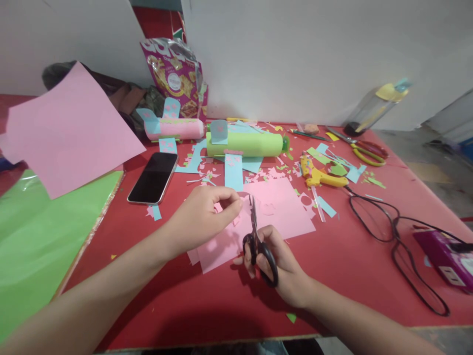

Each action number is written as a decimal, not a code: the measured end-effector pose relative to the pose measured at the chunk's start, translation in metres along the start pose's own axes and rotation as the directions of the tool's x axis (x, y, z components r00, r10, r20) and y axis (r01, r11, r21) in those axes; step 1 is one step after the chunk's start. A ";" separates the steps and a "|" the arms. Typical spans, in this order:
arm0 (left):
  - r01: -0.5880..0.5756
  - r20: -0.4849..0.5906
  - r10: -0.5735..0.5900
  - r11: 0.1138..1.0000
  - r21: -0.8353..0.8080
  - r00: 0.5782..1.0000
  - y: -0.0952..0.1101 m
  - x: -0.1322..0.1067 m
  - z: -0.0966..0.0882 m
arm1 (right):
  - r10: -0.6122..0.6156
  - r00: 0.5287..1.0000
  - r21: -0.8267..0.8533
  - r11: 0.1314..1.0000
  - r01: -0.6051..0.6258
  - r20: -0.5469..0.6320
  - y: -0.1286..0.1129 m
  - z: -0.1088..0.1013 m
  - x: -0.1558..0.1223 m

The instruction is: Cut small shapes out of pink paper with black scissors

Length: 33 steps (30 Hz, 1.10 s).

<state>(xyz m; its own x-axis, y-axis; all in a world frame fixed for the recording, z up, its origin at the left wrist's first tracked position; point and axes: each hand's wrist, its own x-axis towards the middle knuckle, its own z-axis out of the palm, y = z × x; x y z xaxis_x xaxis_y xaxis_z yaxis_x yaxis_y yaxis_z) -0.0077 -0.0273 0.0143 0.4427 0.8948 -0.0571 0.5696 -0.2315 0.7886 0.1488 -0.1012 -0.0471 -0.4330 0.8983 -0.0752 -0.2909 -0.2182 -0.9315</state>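
My right hand [279,264] grips a pair of black-handled scissors [254,222], its blades slightly parted and pointing away from me. Thumb and fingertips of my left hand [207,212] pinch a small piece of pink paper [240,201] just left of the blade tips; most of the piece is hidden by the fingers. Beneath both hands lie pink paper sheets [291,207] with loose cut bits on them. Behind them rests a green paper-wrapped bottle [251,144] with blue paper flaps, and a pink wrapped bottle [181,128] lies farther left.
A phone [153,177] lies left of my hands. On the right are a yellow glue gun [320,175], its black cord [393,222], a purple power strip [443,256] and larger scissors [365,150]. Paper scraps litter the red table [148,301]. A snack bag [177,79] stands behind.
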 end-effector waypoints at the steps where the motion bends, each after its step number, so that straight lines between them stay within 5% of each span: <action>1: 0.004 -0.004 -0.004 1.000 -0.002 1.000 0.000 0.000 0.000 | 0.004 1.000 0.003 1.000 -0.004 -0.001 0.000 0.000 0.000; 15: 0.014 -0.045 -0.014 1.000 0.004 0.999 -0.003 0.000 -0.002 | 0.025 0.999 0.007 1.000 -0.025 -0.027 0.001 0.000 0.003; 22: 0.033 -0.008 -0.033 0.999 -0.022 0.999 -0.003 0.000 0.000 | -0.062 0.994 -0.014 0.998 0.061 -0.087 0.001 -0.006 0.005; 33: 0.036 0.129 -0.035 0.999 -0.001 0.991 -0.004 -0.001 0.010 | -0.177 0.926 -0.047 0.984 0.172 -0.335 -0.007 -0.014 0.014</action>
<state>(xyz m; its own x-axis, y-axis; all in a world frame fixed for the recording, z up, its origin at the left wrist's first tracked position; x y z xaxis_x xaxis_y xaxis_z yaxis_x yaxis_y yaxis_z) -0.0035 -0.0306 0.0055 0.5077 0.8459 -0.1632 0.5843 -0.1989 0.7868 0.1567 -0.0821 -0.0463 -0.0637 0.9977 -0.0234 -0.3209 -0.0427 -0.9461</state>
